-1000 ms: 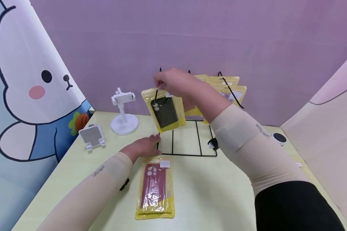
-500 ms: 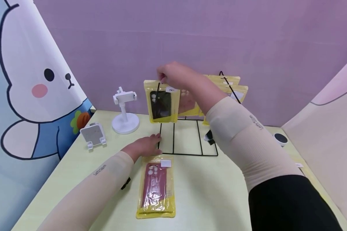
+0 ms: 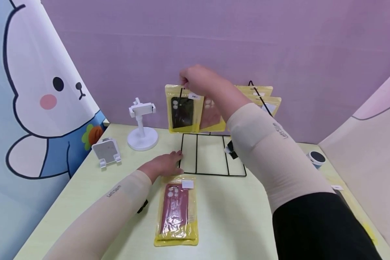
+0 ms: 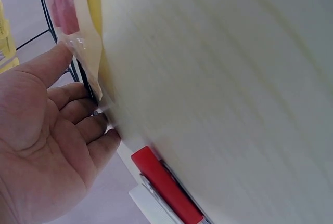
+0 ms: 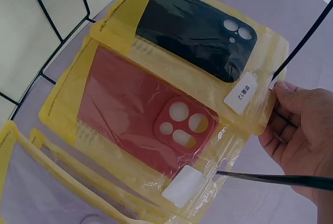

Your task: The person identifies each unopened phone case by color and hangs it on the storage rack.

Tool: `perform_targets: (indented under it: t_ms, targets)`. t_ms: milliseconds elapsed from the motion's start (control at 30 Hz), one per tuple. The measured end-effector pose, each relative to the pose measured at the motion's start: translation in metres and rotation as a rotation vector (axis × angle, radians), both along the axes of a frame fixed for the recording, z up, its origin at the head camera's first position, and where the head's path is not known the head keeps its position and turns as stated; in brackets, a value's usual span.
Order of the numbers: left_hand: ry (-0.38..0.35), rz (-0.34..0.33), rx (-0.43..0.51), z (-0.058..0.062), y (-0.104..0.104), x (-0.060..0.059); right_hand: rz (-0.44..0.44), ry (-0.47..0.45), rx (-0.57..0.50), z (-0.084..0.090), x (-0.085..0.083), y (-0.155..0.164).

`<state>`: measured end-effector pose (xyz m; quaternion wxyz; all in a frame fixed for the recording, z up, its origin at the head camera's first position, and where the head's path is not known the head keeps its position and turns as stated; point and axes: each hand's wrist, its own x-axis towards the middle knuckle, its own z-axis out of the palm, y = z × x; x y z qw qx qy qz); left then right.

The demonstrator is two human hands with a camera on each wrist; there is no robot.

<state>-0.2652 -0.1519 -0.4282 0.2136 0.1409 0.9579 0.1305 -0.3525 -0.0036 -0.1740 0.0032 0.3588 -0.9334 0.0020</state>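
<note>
Even, bright, diffuse light, no hard shadows; only a faint soft shadow under the left hand on the table. Head view sharp, with wide-angle bending at the edges. Left wrist view is poor: table surface fills the frame, blurred and washed out. Right wrist view crisp, mild glare and wrinkle reflections on the yellow pouches.

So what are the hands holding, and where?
The right hand pinches the top edge of the yellow bag with the black phone case, by the rack's hook. The left hand holds nothing; it rests on the table at the wire rack's base.
</note>
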Motion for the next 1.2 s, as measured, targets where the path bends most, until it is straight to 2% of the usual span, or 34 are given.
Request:
perform_targets:
  t_ms: [267,533,667,800,967,1200]
  targets:
    - [-0.002,-0.014,0.004,0.000,0.004,0.001,-0.066,-0.022,0.030,0.005,-0.003,0.001]
    - [-0.002,-0.027,-0.004,0.000,0.005,0.000,-0.076,0.003,0.033,0.003,-0.002,0.003]
    - [-0.004,-0.023,-0.006,0.000,0.005,-0.001,-0.078,0.004,-0.018,0.002,-0.001,0.007]
    - [-0.022,0.003,0.002,-0.001,0.003,-0.002,-0.052,0.035,-0.116,0.000,0.002,0.013]
    - [-0.032,0.016,0.020,-0.004,0.000,-0.003,-0.023,0.038,-0.210,-0.001,0.017,0.024]
    - [-0.048,0.027,0.019,-0.004,-0.004,-0.003,-0.006,0.033,-0.261,-0.005,0.054,0.050]
